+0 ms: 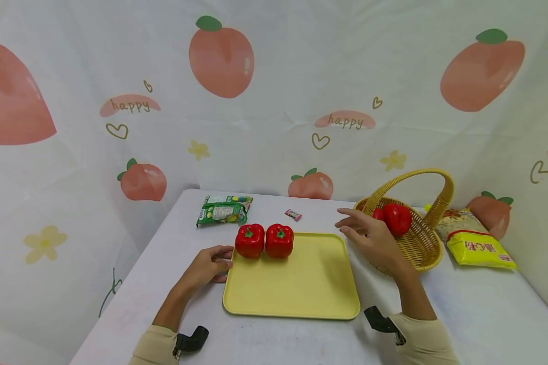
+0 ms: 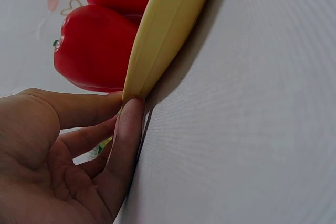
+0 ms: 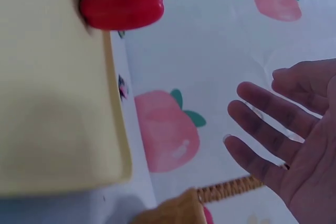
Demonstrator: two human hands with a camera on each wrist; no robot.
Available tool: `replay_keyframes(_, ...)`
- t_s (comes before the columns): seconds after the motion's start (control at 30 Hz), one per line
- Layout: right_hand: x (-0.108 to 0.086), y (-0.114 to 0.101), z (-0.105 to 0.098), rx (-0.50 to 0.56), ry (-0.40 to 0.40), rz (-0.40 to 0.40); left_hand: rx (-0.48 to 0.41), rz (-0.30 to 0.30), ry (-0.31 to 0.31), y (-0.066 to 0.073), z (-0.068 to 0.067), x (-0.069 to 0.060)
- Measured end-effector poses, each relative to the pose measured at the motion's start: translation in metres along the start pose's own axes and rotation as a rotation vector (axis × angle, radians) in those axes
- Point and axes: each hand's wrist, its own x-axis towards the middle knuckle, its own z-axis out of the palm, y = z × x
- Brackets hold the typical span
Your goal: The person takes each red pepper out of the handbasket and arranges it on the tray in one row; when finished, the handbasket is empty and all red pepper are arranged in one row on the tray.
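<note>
Two red bell peppers (image 1: pixel 249 241) stand side by side on the far left part of a yellow tray (image 1: pixel 301 289). My left hand (image 1: pixel 208 267) pinches the tray's left rim, with the thumb at the rim and a finger below it in the left wrist view. Over the space between tray and basket, my right hand (image 1: pixel 373 239) is held in the air, fingers spread and nothing in them. Beside it stands a woven basket (image 1: pixel 426 248) with a tall handle. More red bell peppers (image 1: pixel 397 219) lie in the basket, partly hidden by the right hand.
A green snack bag (image 1: pixel 224 210) lies behind the tray at the left, and a small pink wrapped candy (image 1: pixel 294 215) near the table's back edge. Right of the basket is a yellow food packet (image 1: pixel 480 248). A fruit-printed cloth (image 1: pixel 265 132) hangs behind the table.
</note>
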Motion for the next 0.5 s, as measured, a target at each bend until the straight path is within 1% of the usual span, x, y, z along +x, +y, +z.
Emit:
replay_keyframes(0.27,-0.015,0.012,-0.032,-0.09,0.023,0.043,0.008,-0.002,0.0,0.001,0.0,0.0)
replay_keyframes(0.5,-0.023,0.019,-0.056,-0.134,0.035,0.068,0.009,-0.004,0.0,0.001,0.0,0.0)
